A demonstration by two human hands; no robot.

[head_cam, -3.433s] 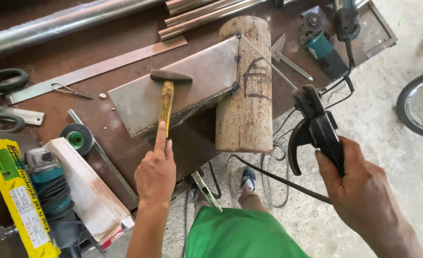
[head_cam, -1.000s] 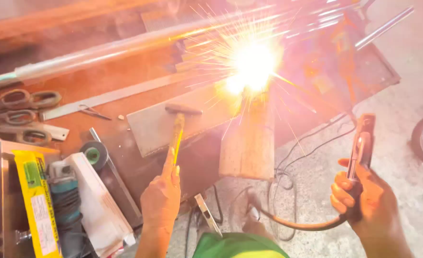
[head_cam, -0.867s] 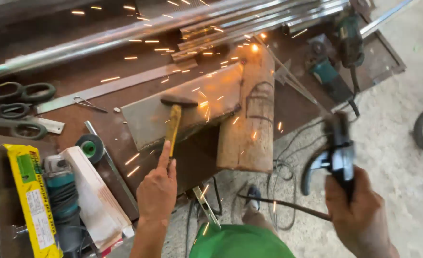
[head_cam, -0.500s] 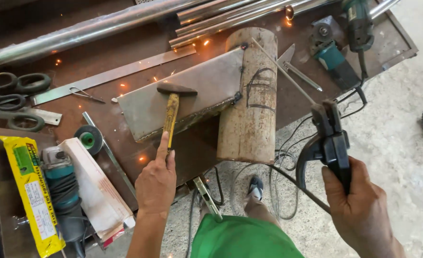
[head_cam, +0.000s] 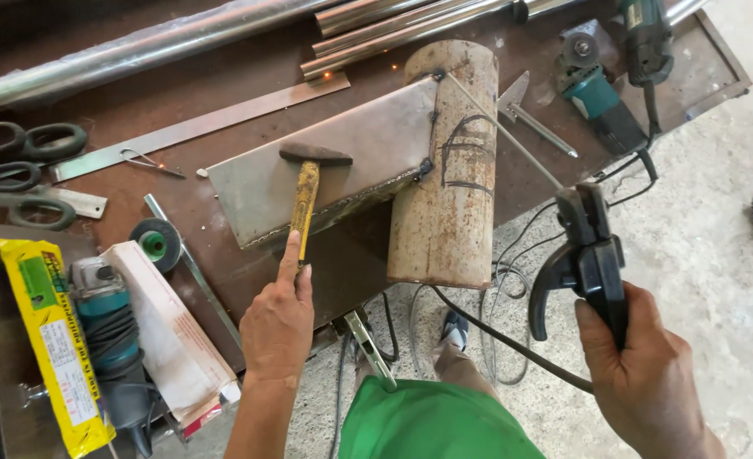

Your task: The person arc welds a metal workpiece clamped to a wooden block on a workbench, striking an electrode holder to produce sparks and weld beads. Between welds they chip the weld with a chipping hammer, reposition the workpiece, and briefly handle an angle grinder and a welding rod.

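Yellow packet (head_cam: 43,336): long, flat, with green and white label patches; it lies well to the left of your left hand (head_cam: 278,321), at the bench's near left corner.
White box (head_cam: 170,333): long, pale, with a red end; it sits just left of your left hand, beside the packet, with a teal grinder (head_cam: 108,340) between them.
Left hand: your fingers are wrapped round the end of the hammer (head_cam: 306,191) handle, forefinger laid along it, arm reaching straight up from below.
Hammer: its yellow handle runs away from your grip and its dark head rests on the grey steel plate (head_cam: 321,170).
Steel plate: it lies tilted on the bench, and its far end meets the rusty pipe (head_cam: 444,166), which lies right of your grip.
Right hand (head_cam: 644,374): you have it closed tight round the black welding holder (head_cam: 589,255), held off the bench over the floor.
Rod (head_cam: 504,132): thin, clamped in the holder's tip; it slants up from your right grip to the pipe's top.
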